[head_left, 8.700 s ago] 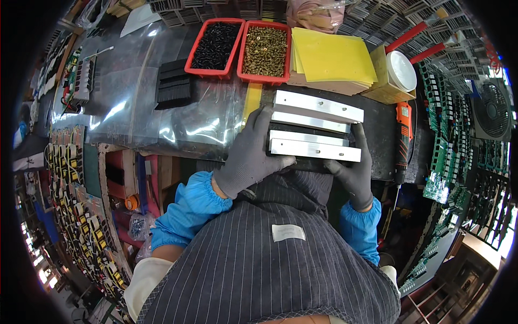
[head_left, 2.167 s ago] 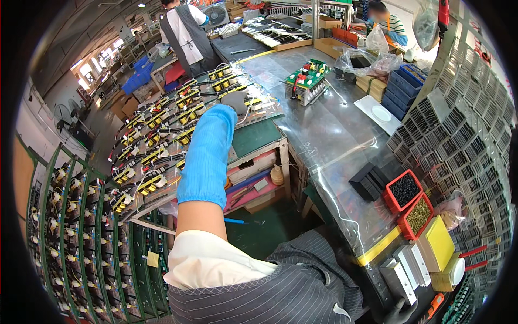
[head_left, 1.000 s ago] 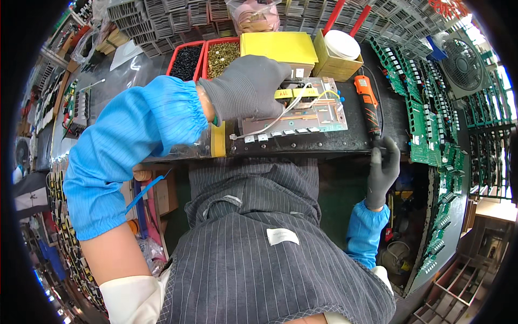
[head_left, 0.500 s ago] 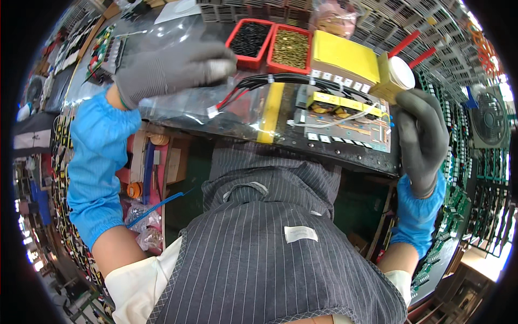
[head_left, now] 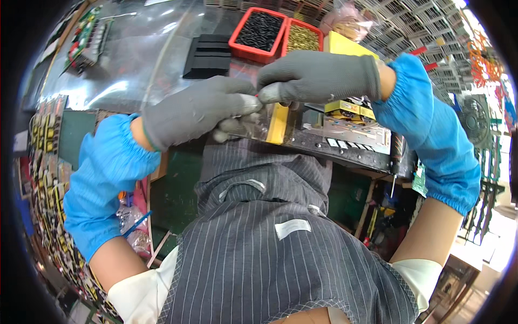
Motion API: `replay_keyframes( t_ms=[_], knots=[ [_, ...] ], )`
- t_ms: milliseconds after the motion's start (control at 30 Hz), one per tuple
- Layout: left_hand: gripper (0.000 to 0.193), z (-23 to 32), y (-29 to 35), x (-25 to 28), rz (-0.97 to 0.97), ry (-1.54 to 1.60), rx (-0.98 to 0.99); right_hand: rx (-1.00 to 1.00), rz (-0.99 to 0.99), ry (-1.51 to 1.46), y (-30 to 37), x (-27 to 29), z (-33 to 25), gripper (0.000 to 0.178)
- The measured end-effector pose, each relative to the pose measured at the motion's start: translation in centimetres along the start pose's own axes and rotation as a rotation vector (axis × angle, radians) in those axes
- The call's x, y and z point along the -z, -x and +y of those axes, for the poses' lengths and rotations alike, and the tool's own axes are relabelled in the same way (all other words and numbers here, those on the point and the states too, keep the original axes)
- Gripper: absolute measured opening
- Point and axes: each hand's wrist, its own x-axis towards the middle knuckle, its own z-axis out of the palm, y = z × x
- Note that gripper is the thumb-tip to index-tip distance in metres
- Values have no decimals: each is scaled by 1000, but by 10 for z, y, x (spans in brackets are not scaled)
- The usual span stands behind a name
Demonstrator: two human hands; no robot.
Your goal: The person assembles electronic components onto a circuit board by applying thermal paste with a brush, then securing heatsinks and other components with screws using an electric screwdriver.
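In grey gloves, my hands meet over the front part of the workbench, fingertips touching. My left hand (head_left: 202, 110) comes in from the left, thumb and forefinger pinched, other fingers curled below. My right hand (head_left: 318, 78) reaches across from the right, its thumb and fingers closed at the same spot. A speck of red shows between the fingertips; what they grip is otherwise hidden. Under and beyond my right hand lies a circuit board (head_left: 353, 132) with yellow-wrapped transformers (head_left: 345, 109). A yellow tape strip (head_left: 278, 124) runs along the bench beside my fingertips.
Behind my hands stand a black ridged block (head_left: 208, 56), a red tray (head_left: 232, 44) of black screws and another red tray (head_left: 305, 25) of brass-coloured screws. A screwdriver (head_left: 396, 151) points down at the bench's right end. Another assembled board (head_left: 86, 46) sits far left.
Both hands have come together at the middle, the right one swinging in from the right edge. The black cable bundle is now mostly hidden. The black block and screwdriver have come into sight.
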Motion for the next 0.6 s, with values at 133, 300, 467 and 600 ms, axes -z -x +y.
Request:
replay_keyframes(
  t_ms=[133,300,467,600],
  knots=[
    [28,7,0,1,58,-139,-49,-144,-103,-151,-1,6,-2,39],
    [25,17,-1,11,74,-175,-10,100,34,32,13,9,-2,41],
    [26,21,-13,27,-5,-389,-179,149,113,117,17,7,10,39],
    [24,7,-16,32,35,-524,-427,252,225,138,20,1,16,39]
  ],
)
